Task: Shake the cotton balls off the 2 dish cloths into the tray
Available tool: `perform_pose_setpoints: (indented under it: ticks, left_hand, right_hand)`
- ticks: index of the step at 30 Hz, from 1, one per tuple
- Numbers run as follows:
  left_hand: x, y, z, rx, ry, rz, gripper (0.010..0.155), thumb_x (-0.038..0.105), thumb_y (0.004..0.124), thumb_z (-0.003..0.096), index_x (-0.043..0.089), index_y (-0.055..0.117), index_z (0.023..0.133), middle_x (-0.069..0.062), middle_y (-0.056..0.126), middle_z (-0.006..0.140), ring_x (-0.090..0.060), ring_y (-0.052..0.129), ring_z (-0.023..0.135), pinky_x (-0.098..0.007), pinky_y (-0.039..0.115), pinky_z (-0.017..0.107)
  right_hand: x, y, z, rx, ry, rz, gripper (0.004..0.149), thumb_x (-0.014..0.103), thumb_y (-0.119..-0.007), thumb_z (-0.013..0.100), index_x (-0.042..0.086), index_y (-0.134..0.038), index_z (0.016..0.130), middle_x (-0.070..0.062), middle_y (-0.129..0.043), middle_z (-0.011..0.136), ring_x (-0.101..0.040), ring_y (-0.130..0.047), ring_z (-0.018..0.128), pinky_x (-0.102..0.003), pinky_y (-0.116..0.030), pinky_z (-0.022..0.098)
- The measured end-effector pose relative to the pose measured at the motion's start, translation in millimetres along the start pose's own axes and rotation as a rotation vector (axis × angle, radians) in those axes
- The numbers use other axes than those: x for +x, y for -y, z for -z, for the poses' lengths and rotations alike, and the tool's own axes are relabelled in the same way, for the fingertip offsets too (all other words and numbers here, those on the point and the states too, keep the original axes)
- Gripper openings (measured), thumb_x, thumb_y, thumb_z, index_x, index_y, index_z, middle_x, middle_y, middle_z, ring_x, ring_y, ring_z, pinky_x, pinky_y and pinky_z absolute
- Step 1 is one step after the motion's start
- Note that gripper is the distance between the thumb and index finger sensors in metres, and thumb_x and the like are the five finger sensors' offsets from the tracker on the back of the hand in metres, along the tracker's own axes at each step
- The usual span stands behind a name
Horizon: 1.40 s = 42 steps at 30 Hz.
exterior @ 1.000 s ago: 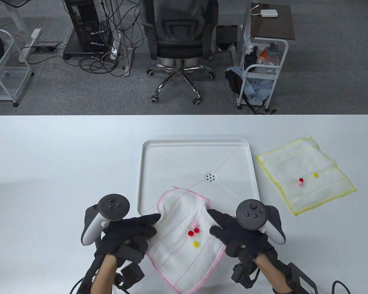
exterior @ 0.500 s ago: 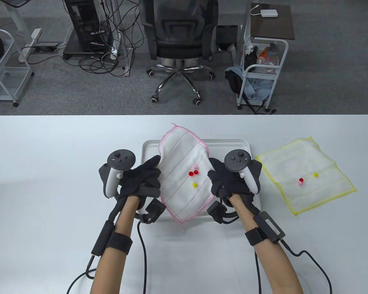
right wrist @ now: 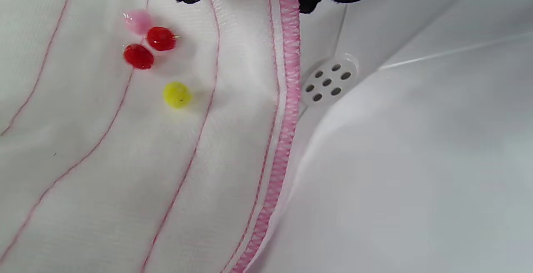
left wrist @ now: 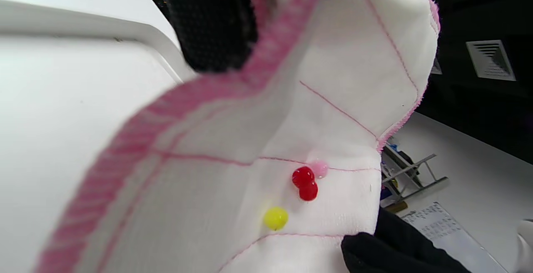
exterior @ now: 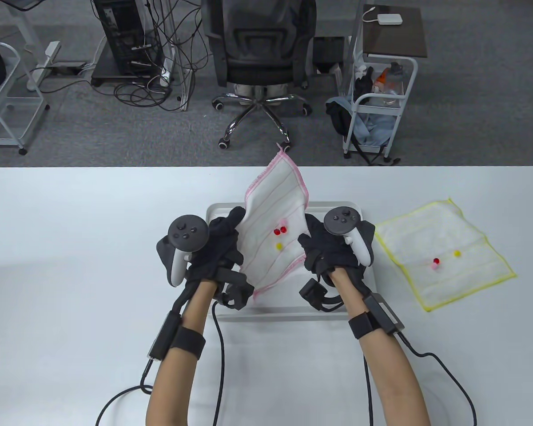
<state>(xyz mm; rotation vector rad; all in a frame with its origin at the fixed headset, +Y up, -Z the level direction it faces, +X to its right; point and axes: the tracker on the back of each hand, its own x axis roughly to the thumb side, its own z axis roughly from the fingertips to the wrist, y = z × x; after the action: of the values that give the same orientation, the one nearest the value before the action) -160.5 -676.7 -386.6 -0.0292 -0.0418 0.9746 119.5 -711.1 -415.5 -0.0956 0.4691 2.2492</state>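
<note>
Above the tray, both hands, left hand and right hand, are gripping the pink cloth, its balls not yet dropped; the yellow cloth is lying untouched.

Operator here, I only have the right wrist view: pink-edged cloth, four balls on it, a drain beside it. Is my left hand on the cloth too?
Observer: Yes. The left hand grips the pink-edged cloth on its left edge, the right hand on its right.
Operator: Is the cloth over the tray?
Observer: Yes, held up above the tray, far corner raised.
Operator: And the other cloth?
Observer: The yellow-edged cloth lies flat on the table right of the tray, with a red, a pink and a yellow ball on it.
</note>
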Motion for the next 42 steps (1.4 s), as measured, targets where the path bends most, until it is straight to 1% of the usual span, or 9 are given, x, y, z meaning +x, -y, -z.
perform_pose_setpoints:
  ticks: [15, 18, 21, 24, 27, 29, 34, 37, 42]
  left_hand:
    - [21.3, -6.6, -19.4, 0.111, 0.205, -0.149, 0.049, 0.021, 0.064, 0.0569, 0.047, 0.064, 0.098, 0.001, 0.059, 0.107, -0.023, 0.08, 0.09, -0.031, 0.086, 0.065]
    - [25.9, -8.2, -26.1, 0.156, 0.291, -0.209, 0.048, 0.022, 0.064, 0.0575, 0.049, 0.063, 0.098, 0.004, 0.06, 0.107, -0.02, 0.08, 0.091, -0.031, 0.086, 0.066]
    - [20.0, -2.8, -21.8, 0.11, 0.18, -0.248, 0.049, 0.022, 0.065, 0.057, 0.044, 0.06, 0.101, -0.003, 0.06, 0.106, -0.025, 0.081, 0.089, -0.033, 0.085, 0.065]
    - [23.7, 2.8, -28.2, 0.134, 0.301, -0.397, 0.05, 0.023, 0.066, 0.0575, 0.046, 0.059, 0.101, 0.001, 0.061, 0.107, -0.022, 0.08, 0.091, -0.033, 0.085, 0.067]
    - [16.2, 4.0, -23.2, 0.106, 0.213, -0.303, 0.049, 0.024, 0.065, 0.0571, 0.042, 0.058, 0.102, -0.003, 0.059, 0.107, -0.027, 0.079, 0.091, -0.036, 0.083, 0.067]
    - [21.7, 2.3, -38.3, 0.183, 0.428, -0.348, 0.049, 0.026, 0.065, 0.0576, 0.044, 0.057, 0.103, 0.0, 0.061, 0.107, -0.023, 0.08, 0.091, -0.034, 0.084, 0.067]
    - [7.5, 1.4, -36.1, 0.146, 0.303, -0.362, 0.049, 0.027, 0.065, 0.0584, 0.041, 0.055, 0.104, -0.003, 0.055, 0.11, -0.028, 0.074, 0.095, -0.039, 0.079, 0.071]
    - [20.5, 5.7, -48.2, 0.204, 0.449, -0.402, 0.049, 0.026, 0.068, 0.0571, 0.044, 0.061, 0.102, 0.0, 0.061, 0.11, -0.024, 0.078, 0.094, -0.04, 0.082, 0.069]
    - [24.9, 13.7, -50.5, 0.179, 0.448, -0.431, 0.048, 0.026, 0.069, 0.0564, 0.042, 0.062, 0.101, -0.002, 0.064, 0.108, -0.026, 0.08, 0.092, -0.038, 0.083, 0.067]
  right_hand:
    - [9.2, 6.4, -22.2, -0.099, 0.14, 0.085, 0.048, 0.026, -0.063, 0.059, 0.031, -0.044, 0.103, 0.005, -0.055, 0.109, -0.03, -0.066, 0.091, -0.044, -0.063, 0.069]
    - [9.9, 7.1, -37.1, -0.293, 0.245, 0.289, 0.046, 0.024, -0.066, 0.057, 0.032, -0.052, 0.101, 0.005, -0.062, 0.106, -0.029, -0.069, 0.09, -0.044, -0.064, 0.068]
    - [7.9, 9.3, -29.6, -0.132, 0.169, 0.134, 0.048, 0.025, -0.062, 0.058, 0.024, -0.045, 0.103, -0.002, -0.057, 0.107, -0.032, -0.072, 0.086, -0.044, -0.068, 0.064]
    - [12.9, 9.5, -45.0, -0.248, 0.291, 0.415, 0.046, 0.023, -0.067, 0.057, 0.026, -0.054, 0.101, -0.002, -0.065, 0.104, -0.032, -0.076, 0.083, -0.045, -0.07, 0.063]
    - [10.6, 12.9, -36.0, -0.079, 0.21, 0.132, 0.048, 0.024, -0.063, 0.058, 0.023, -0.047, 0.103, -0.003, -0.059, 0.107, -0.033, -0.073, 0.086, -0.045, -0.069, 0.064]
    - [7.5, 14.9, -54.1, -0.204, 0.378, 0.315, 0.047, 0.024, -0.064, 0.058, 0.025, -0.049, 0.103, -0.002, -0.061, 0.106, -0.031, -0.074, 0.086, -0.045, -0.07, 0.064]
    - [8.6, 23.7, -46.3, -0.076, 0.259, 0.137, 0.048, 0.023, -0.064, 0.058, 0.024, -0.047, 0.103, -0.003, -0.058, 0.108, -0.033, -0.072, 0.089, -0.047, -0.068, 0.066]
    - [6.0, 21.2, -68.9, -0.293, 0.468, 0.418, 0.046, 0.022, -0.067, 0.057, 0.025, -0.056, 0.101, -0.002, -0.066, 0.105, -0.031, -0.076, 0.087, -0.047, -0.069, 0.065]
    - [1.0, 15.7, -66.4, -0.188, 0.508, 0.289, 0.047, 0.024, -0.064, 0.059, 0.024, -0.049, 0.103, -0.001, -0.06, 0.107, -0.029, -0.074, 0.089, -0.045, -0.069, 0.067]
